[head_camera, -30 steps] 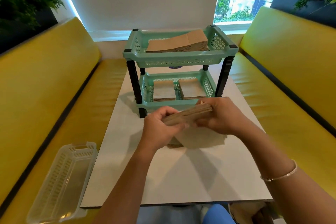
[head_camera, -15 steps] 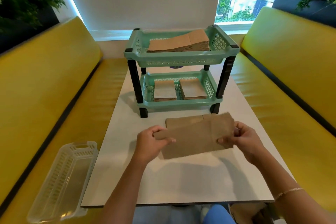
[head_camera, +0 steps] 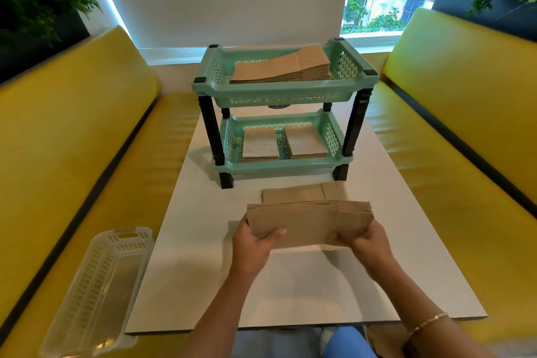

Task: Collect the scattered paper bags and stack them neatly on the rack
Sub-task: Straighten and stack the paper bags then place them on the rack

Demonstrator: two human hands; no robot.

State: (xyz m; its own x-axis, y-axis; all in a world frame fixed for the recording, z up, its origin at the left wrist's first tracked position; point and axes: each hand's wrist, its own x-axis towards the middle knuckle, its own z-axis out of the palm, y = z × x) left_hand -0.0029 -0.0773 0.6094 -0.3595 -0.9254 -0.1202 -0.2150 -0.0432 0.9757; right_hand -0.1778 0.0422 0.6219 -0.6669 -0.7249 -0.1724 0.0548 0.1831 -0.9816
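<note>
Brown paper bags [head_camera: 309, 224], one thick sheaf, are held just above the white tabletop [head_camera: 290, 293]: left hand [head_camera: 252, 244] and right hand [head_camera: 369, 244] each grasp an end, fingers curled round it. Beyond lies one flat bag pile [head_camera: 293, 194]. Farther, the mint-green two-tier plastic rack [head_camera: 279, 122] carries three stacks: two below, one above.

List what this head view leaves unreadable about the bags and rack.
- Bag count in the held brown paper bag bundle: edges too fine.
- Flat brown bags on the white table: near part hidden by the bundle.
- Dark item behind the green two-tier plastic rack: mostly hidden by the upper tray.
</note>
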